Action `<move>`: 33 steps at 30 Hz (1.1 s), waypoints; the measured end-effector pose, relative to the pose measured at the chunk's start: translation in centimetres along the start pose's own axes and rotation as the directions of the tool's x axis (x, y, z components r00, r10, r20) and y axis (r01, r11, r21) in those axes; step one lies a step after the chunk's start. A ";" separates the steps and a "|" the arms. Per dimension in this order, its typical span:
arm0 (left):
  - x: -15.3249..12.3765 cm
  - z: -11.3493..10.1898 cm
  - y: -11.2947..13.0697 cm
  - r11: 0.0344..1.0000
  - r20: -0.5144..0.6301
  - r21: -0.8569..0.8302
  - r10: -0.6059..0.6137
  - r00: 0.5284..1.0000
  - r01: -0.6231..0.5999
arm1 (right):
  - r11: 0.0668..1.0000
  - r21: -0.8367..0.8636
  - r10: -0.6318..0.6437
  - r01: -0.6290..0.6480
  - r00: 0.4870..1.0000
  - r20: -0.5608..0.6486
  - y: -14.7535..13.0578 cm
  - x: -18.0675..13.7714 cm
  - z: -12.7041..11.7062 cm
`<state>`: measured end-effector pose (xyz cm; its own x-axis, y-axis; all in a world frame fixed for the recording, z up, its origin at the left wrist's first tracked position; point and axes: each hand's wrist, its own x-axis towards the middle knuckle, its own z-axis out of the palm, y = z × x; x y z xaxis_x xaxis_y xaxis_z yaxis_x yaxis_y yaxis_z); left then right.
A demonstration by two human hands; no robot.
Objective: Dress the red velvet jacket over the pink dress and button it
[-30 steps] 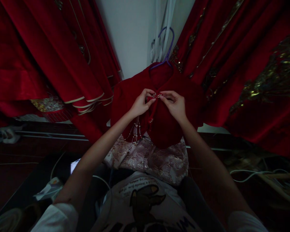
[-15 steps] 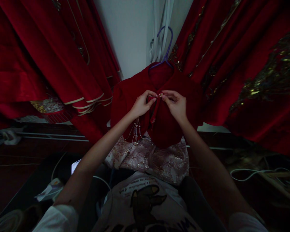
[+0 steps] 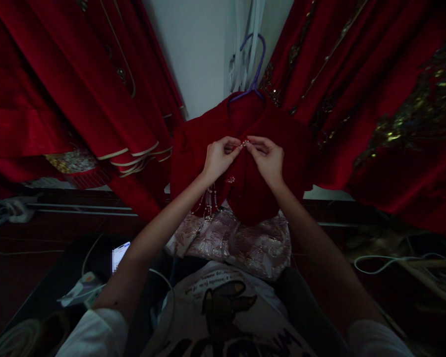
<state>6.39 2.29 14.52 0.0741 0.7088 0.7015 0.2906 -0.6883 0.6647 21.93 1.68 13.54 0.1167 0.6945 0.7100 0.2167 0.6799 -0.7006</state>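
A dark red velvet jacket (image 3: 193, 148) hangs in front of me on a purple hanger (image 3: 253, 64). My left hand (image 3: 218, 157) and my right hand (image 3: 266, 159) are both pinched together at its upper front, fingertips meeting on a small beaded clasp (image 3: 244, 144). A beaded tassel (image 3: 209, 203) dangles from the jacket under my left wrist. Below the jacket spreads a pale pink brocade skirt (image 3: 241, 245).
Red embroidered garments hang close on the left (image 3: 78, 84) and right (image 3: 375, 99), with a white wall (image 3: 200, 54) between them. A phone (image 3: 119, 254) lies lit at lower left beside a white cable. More cables (image 3: 386, 260) trail on the dark floor at right.
My hands stay pinched on the clasp and shift slightly upward and closer together. The view has tilted a little, so the jacket and hanger sit higher in the picture.
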 end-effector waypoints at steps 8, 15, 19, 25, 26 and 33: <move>0.3 1.0 -1.2 0.983 -0.020 -0.158 -0.098 0.995 0.094 | 0.996 0.084 -0.012 0.012 1.000 0.005 0.9 0.2 0.2; 0.1 1.2 -1.2 0.994 -0.034 -0.099 -0.056 0.998 0.053 | 0.994 0.098 0.054 -0.054 0.999 0.007 1.0 0.4 0.2; 0.1 1.3 -0.8 0.999 -0.037 -0.045 -0.032 0.999 0.030 | 0.990 0.118 0.078 -0.078 0.997 0.005 1.2 0.3 0.3; 0.1 1.4 -0.8 1.000 -0.059 -0.015 -0.019 0.998 0.019 | 0.991 0.117 0.073 -0.072 0.997 -0.005 1.1 0.1 0.4; 0.2 1.4 -0.8 1.000 -0.059 -0.003 -0.011 0.998 0.011 | 0.991 0.117 0.072 -0.070 0.997 -0.012 1.0 0.2 0.4; -0.1 1.5 -0.7 0.997 0.006 -0.077 -0.011 1.000 0.011 | 0.990 0.118 0.078 -0.077 0.997 0.000 1.5 -0.2 0.7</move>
<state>7.60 2.93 13.59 0.0770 0.7172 0.6926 0.2173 -0.6901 0.6903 21.56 2.77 12.27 0.1334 0.7450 0.6536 0.0914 0.6474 -0.7566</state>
